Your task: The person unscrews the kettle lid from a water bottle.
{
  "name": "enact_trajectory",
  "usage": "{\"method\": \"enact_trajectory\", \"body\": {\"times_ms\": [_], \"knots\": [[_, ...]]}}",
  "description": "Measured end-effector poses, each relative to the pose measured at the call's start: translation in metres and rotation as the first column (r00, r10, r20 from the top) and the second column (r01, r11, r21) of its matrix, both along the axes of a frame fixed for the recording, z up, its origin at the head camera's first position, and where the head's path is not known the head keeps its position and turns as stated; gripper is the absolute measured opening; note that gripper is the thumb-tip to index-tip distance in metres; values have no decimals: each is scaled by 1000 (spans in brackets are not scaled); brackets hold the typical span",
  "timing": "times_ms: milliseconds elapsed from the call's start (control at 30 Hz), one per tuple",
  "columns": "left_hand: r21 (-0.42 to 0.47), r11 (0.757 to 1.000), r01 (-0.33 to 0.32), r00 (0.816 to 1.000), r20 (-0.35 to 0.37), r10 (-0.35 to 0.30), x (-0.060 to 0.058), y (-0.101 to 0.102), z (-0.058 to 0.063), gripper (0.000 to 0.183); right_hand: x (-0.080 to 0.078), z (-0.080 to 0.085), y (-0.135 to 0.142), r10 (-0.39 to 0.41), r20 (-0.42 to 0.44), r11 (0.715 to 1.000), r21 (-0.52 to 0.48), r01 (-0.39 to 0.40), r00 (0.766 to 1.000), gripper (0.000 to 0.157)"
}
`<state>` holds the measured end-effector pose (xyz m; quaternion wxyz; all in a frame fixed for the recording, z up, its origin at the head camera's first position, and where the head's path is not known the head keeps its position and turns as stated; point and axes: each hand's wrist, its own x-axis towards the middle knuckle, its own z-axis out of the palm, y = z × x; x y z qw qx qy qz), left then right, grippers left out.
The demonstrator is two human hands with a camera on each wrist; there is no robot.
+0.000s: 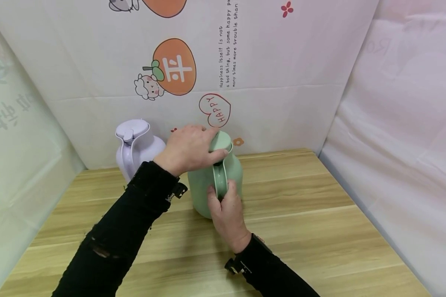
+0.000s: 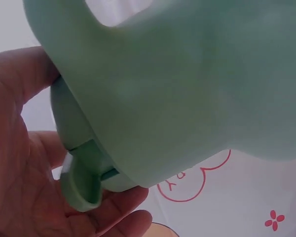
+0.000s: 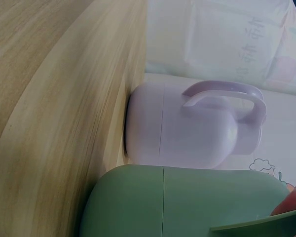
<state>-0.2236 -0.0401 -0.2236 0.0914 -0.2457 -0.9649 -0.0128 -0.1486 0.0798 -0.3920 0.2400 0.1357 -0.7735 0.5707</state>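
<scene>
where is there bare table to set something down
There's bare table right of the green jug, up to the right cloth, and between the left sleeve and left cloth. Crowded: the green jug, left hand on top, right hand on handle; lilac jug beside.

L jug point(image 1: 146, 146) nr far L corner of counter point(image 1: 301, 231), handle point(image 1: 126, 159) twd near edge. R jug point(image 1: 202, 192) to its R & a bit closer, approx. mid counter L-to-R, far half; its handle point(image 1: 221, 179) also faces near edge. L grip point(image 1: 189, 146) on R jug's lid point(image 1: 222, 142), R grip point(image 1: 227, 214) low on same handle. L sleeve point(image 1: 122, 231) cuts across in front of L jug, hiding base. Back cloth point(image 1: 282, 111) right behind far edge; L cloth point(image 1: 18, 165) & R cloth point(image 1: 401, 144) along resp. side edges.
</scene>
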Motion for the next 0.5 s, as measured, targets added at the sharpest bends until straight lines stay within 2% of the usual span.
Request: {"method": "enact_trajectory", "body": {"times_ms": [500], "knots": [[57,992,-113,992,-58,116,-3,4,-10,75,0,-1,0,4,-10,1000,0,-4,1000,23]]}}
